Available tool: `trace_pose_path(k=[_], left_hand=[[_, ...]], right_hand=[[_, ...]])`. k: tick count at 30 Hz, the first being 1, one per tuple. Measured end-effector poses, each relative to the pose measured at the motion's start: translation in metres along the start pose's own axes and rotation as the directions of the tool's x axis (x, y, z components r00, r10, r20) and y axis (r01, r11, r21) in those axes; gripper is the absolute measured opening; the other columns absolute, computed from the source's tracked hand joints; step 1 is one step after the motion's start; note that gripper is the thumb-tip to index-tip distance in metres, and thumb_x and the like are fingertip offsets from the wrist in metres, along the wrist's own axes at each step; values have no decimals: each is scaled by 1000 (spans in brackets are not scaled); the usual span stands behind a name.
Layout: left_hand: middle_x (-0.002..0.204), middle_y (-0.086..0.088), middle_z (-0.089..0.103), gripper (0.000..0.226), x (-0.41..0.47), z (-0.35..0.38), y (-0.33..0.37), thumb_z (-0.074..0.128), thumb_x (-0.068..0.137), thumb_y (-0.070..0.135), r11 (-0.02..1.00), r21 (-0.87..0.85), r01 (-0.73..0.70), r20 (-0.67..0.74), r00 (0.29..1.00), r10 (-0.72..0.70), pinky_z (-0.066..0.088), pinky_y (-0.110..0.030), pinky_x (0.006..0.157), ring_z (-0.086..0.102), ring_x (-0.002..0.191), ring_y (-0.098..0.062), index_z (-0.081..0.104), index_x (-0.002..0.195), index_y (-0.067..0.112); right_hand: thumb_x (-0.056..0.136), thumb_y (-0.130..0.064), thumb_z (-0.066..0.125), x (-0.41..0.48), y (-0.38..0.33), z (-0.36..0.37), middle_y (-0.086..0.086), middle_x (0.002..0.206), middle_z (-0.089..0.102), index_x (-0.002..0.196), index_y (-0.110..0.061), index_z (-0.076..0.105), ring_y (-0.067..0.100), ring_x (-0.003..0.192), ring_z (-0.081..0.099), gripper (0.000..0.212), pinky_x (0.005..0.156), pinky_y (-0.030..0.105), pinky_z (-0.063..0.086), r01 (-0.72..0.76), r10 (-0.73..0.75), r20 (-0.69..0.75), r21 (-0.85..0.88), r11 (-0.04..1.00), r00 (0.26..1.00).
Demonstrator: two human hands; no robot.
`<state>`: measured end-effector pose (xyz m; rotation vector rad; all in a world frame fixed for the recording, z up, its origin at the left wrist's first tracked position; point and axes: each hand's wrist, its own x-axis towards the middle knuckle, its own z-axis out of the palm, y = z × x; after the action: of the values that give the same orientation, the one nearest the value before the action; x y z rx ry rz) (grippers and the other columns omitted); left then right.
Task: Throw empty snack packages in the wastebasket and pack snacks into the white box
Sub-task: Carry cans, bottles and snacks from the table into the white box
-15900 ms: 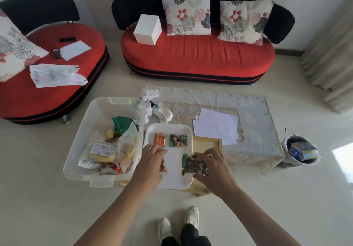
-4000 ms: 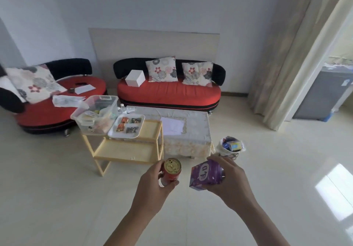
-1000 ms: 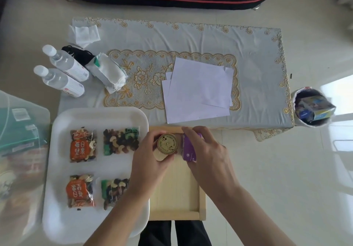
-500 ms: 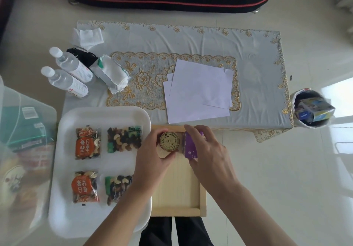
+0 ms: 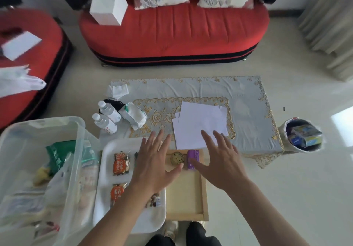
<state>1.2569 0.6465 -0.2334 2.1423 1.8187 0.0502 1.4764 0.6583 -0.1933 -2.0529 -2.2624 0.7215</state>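
A gold-topped can and a purple carton stand side by side at the far end of the wooden shelf top. My left hand hovers open just left of the can, fingers spread, holding nothing. My right hand hovers open right of the carton, also holding nothing. A white tray to the left carries nut packets, among them an orange one; my left hand hides some. The clear bin with snack packages stands at the far left. The wastebasket sits on the floor at right. The white box rests on the sofa.
A low table with a patterned cloth lies beyond the shelf, bearing white papers, two water bottles and a tissue pack. The red sofa with cushions is behind it. A second red seat is at left.
Both hands have let go of the can and the carton, which now stand on the shelf top. The hands have lifted away with fingers spread, and the view has tilted up.
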Motion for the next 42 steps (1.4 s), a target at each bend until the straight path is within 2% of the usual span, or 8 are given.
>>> trace_pose_path(k=[5, 10, 16, 20, 26, 32, 38, 42], left_hand=[[170, 4, -16, 104, -15, -63, 23, 4, 77, 93, 987, 111, -119, -19, 992, 122, -5, -52, 126, -25, 154, -20, -10, 162, 34], [167, 5, -26, 104, -29, -111, 50, 22, 80, 91, 978, 53, -202, 11, 979, 201, -16, -49, 124, -30, 152, -20, -18, 159, 37], [170, 3, -16, 110, -40, -133, 107, -6, 66, 96, 900, 84, -428, 5, 903, 429, -8, -52, 126, -20, 155, -24, -14, 160, 38], [172, 3, -7, 110, -53, -133, 168, -1, 70, 97, 827, 54, -560, 32, 829, 559, -4, -50, 127, -13, 157, -24, -5, 162, 37], [171, 3, -6, 97, -101, -133, 284, 27, 83, 84, 652, 89, -753, 115, 658, 744, -10, -47, 126, -13, 157, -23, -2, 162, 36], [171, 5, 3, 96, -176, -113, 406, 28, 81, 83, 407, 61, -911, 77, 411, 908, -3, -48, 127, -7, 157, -22, 4, 161, 37], [172, 5, 2, 95, -294, -81, 527, 29, 84, 85, 201, 47, -978, 60, 204, 977, -7, -45, 127, -8, 157, -20, 2, 162, 37], [171, 7, 0, 99, -388, -53, 596, 21, 79, 88, 79, -24, -997, 48, 77, 996, -7, -43, 127, -12, 157, -18, 2, 162, 37]], right_hand=[[88, -83, 20, -43, -12, -42, 8, 169, 10, 160, -36, 5, 29, 156, 6, 87, 125, 50, 15, -75, 68, -250, -17, 997, 966], [86, -84, 14, -106, -18, -67, 5, 169, 8, 160, -37, 7, 27, 156, 2, 88, 125, 51, 13, -221, 218, -350, 32, 975, 911], [88, -82, 25, -193, -1, -87, 5, 167, 19, 159, -37, 17, 29, 155, 12, 84, 123, 51, 18, -437, 425, -437, 77, 896, 793], [86, -83, 22, -256, 25, -99, 3, 168, 17, 159, -39, 13, 30, 155, 12, 86, 123, 52, 17, -554, 539, -476, 123, 823, 695], [86, -84, 19, -368, 65, -106, 0, 169, 9, 159, -41, 5, 28, 156, -1, 86, 124, 51, 9, -723, 721, -477, 224, 653, 503], [77, -88, 4, -501, 107, -111, 0, 169, 6, 159, -41, 3, 28, 156, -5, 94, 124, 53, 5, -809, 836, -476, 356, 468, 274], [85, -85, 13, -657, 139, -103, 1, 170, 1, 159, -41, -1, 28, 156, -7, 87, 124, 54, 4, -868, 895, -442, 421, 265, 59], [79, -89, 3, -764, 154, -90, 1, 169, 7, 158, -43, 1, 30, 155, -1, 92, 124, 55, 7, -891, 901, -426, 437, 127, -81]])
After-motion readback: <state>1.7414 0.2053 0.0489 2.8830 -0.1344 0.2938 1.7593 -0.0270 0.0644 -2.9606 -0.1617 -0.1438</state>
